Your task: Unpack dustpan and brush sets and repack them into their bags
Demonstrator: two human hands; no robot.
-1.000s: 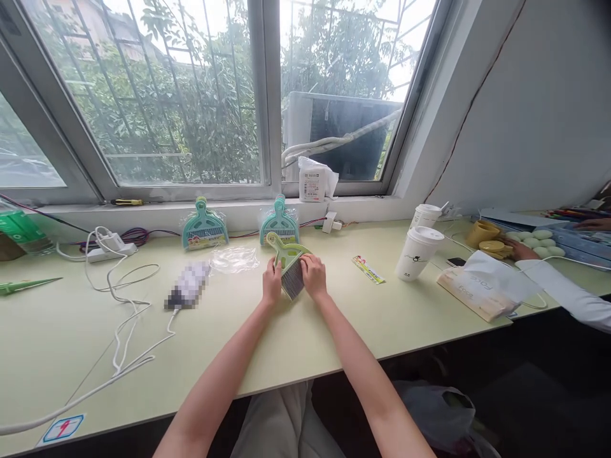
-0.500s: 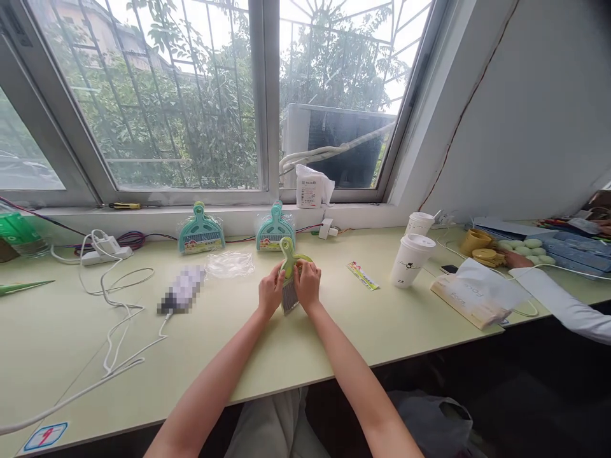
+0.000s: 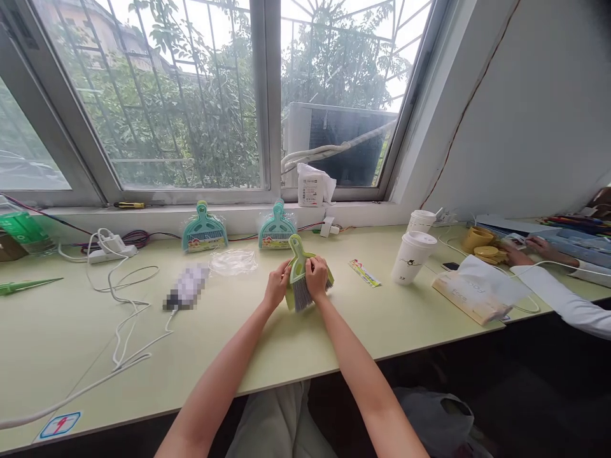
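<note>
A lime-green hand brush [image 3: 301, 296] with grey bristles stands handle up, tilted, over the table in front of me. It lies against a lime-green dustpan [image 3: 289, 300], whose edge shows at the left of the bristles. My left hand [image 3: 275, 285] is closed on the dustpan's left edge. My right hand [image 3: 316, 278] grips the brush's right side, its fingers partly hiding the head. Two wrapped teal brush-and-dustpan sets, the left one [image 3: 205, 230] and the right one [image 3: 277, 228], stand by the sill. A crumpled clear wrapper [image 3: 233, 262] and a printed label strip [image 3: 365, 273] lie nearby.
White paper cups [image 3: 411, 257] and a tissue pack [image 3: 472, 296] stand right. A power strip [image 3: 112, 251], white cables and a blurred-out object [image 3: 187, 286] lie left. Another person's hands [image 3: 548, 251] work by yellow containers [image 3: 480, 245]. The table's front edge [image 3: 286, 385] runs before me.
The brush and dustpan have turned, so more of the bristles faces me, and shifted slightly right with my hands. A second hand of the other person now shows at the right.
</note>
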